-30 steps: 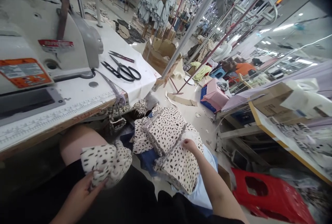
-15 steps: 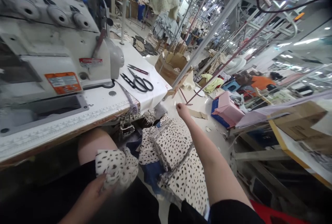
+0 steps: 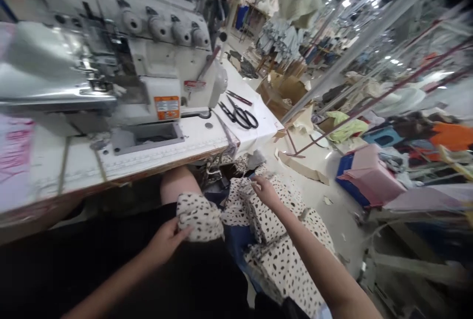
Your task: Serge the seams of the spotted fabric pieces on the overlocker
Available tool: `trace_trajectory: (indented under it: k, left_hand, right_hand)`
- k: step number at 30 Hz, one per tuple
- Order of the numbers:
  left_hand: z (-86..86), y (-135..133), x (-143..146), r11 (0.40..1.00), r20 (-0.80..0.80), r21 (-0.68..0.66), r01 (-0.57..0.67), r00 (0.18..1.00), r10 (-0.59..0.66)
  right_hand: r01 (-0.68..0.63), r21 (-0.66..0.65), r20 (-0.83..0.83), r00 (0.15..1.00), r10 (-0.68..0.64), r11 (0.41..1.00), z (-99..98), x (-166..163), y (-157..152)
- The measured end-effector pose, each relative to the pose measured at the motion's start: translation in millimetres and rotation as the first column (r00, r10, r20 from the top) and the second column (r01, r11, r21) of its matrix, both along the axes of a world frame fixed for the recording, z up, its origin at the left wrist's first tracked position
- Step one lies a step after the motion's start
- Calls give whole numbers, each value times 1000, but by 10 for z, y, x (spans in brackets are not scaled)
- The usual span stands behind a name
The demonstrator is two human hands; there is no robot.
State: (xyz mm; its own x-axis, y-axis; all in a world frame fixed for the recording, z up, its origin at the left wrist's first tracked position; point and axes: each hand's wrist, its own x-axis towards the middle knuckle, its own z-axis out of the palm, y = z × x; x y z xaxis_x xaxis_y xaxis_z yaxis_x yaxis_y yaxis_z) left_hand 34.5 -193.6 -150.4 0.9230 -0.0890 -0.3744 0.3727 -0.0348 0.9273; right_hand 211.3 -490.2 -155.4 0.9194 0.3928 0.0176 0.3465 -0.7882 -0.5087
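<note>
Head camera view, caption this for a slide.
Left hand grips bunched cream spotted fabric in the lap; right hand hovers over a stack of matching fabric beside a white overlock sewing machine.

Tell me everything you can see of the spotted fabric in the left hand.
The bunched fabric is cream cloth printed with dark, irregular spots, and it looks soft. It is gathered into a loose, crumpled wad, with no seam or edge clearly visible. The left hand grips it from below, fingers against it, above the person's dark lap, just below the sewing table's edge.
</note>
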Motion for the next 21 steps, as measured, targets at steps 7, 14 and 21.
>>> trace_trajectory:
  k: [7,14,21]
  left_hand:
    - [684,302,-62,998,199,34,-44,979,36]
    - [1224,698,-400,921,324,362,-142,946,19]
    - [1441,898,-853,871,329,405,-277,933,143]
  right_hand:
    - [-384,496,-103,864,492,779,689,-832,1231]
    - [-278,758,-405,510,759,591,1168,-974,2165]
    - [-212,762,-543,305,783,611,1586,-1214,2319]
